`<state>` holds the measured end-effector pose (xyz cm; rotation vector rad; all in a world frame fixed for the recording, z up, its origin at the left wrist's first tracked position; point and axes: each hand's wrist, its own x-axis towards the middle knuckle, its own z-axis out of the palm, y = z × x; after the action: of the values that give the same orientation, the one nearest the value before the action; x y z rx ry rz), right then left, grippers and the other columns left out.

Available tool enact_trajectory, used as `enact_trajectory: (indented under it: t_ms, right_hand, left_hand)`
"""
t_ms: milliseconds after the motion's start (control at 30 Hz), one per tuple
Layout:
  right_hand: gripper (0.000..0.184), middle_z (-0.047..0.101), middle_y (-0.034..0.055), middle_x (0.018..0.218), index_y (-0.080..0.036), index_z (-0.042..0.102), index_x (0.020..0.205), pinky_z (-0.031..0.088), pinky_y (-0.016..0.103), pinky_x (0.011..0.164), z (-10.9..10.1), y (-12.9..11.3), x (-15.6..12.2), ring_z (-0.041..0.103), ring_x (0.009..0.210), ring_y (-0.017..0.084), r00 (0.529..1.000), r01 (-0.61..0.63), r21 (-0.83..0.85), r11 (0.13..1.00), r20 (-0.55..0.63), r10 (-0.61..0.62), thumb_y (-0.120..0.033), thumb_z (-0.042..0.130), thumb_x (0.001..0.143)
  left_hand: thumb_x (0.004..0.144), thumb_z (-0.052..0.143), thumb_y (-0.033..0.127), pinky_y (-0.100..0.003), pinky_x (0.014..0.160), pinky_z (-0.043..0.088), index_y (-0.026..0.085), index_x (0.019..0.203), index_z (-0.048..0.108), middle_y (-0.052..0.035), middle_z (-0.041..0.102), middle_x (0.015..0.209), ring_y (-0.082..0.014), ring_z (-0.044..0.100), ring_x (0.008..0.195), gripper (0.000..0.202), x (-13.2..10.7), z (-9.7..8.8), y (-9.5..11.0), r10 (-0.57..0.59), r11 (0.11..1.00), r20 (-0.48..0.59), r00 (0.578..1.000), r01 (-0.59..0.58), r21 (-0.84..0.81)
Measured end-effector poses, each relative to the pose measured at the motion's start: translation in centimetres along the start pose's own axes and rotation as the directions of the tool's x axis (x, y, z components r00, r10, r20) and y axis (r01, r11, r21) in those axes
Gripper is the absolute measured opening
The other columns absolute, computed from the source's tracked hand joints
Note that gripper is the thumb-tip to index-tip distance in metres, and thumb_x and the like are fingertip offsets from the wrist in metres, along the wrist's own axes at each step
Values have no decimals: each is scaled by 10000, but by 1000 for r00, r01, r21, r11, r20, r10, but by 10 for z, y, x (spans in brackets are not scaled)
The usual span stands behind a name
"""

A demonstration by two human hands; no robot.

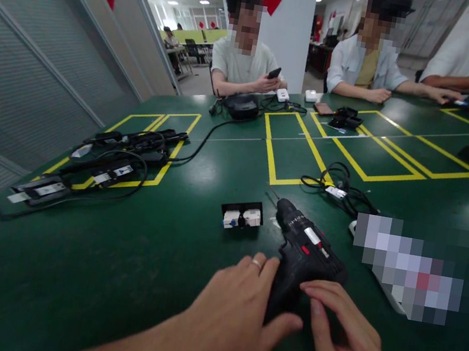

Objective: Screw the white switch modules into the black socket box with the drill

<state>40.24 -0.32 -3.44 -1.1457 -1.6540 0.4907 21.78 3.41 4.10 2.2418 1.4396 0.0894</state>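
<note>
A black cordless drill (310, 245) lies on its side on the green table, its thin bit pointing away and to the left. My left hand (234, 310), with a ring on one finger, is against the left side of the drill's handle, the thumb reaching across near its lower end. Part of the handle is hidden by that hand. On the other side of the handle is my right hand (350, 344), its fingertips touching or nearly touching it. Its thumb and forefinger are bent with a small gap between them; nothing shows in them.
A socket box (243, 218) is sunk into the table (145, 280) left of the drill bit. Black cables (343, 187) lie beyond the drill, adapters and cords (124, 163) far left. A blurred-out flat item (406, 276) is at right. Several people sit across the table.
</note>
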Motion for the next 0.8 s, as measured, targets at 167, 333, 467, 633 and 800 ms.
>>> enact_trajectory:
  t_ms: [167,333,467,633,800]
  right_hand:
    - [162,682,63,919,-219,656,971,515,333,768,5,9,-10,661,881,198,991,-136,-54,989,-1,136,-124,569,873]
    - [156,678,80,992,-231,675,985,498,413,832,11,9,-16,637,960,246,969,-235,-58,970,60,239,-199,552,894]
    - [154,671,113,1129,-233,715,937,405,540,969,11,3,-18,557,1125,323,923,-354,-32,935,148,355,-253,574,879]
    - [380,638,168,1263,-205,659,1143,229,667,1071,9,6,-23,456,1257,404,829,-555,125,822,156,536,-400,641,817]
    - [518,703,117,1217,-261,644,1139,465,532,982,10,-11,-3,618,1145,319,746,-655,463,597,274,607,-574,293,923]
  left_hand:
    - [785,578,427,-522,992,452,143,1463,189,-237,365,1434,-387,448,1264,832,-8,45,-1,-87,992,69,994,93,-89]
    - [807,550,370,-511,1066,399,184,1451,207,-201,366,1436,-345,450,1277,753,-11,50,-12,-86,966,9,996,85,-242]
    - [818,521,294,-554,1068,381,162,1437,212,-206,381,1422,-345,416,1305,704,-19,54,-13,-45,963,-47,998,30,-269]
    - [756,553,234,-549,992,467,150,1419,194,-219,423,1368,-351,482,1240,759,-25,61,-15,74,943,-124,989,-110,-314]
    - [699,634,279,-506,898,542,203,1413,165,-203,437,1347,-358,540,1170,857,-22,70,-14,243,873,-156,957,-286,-395]
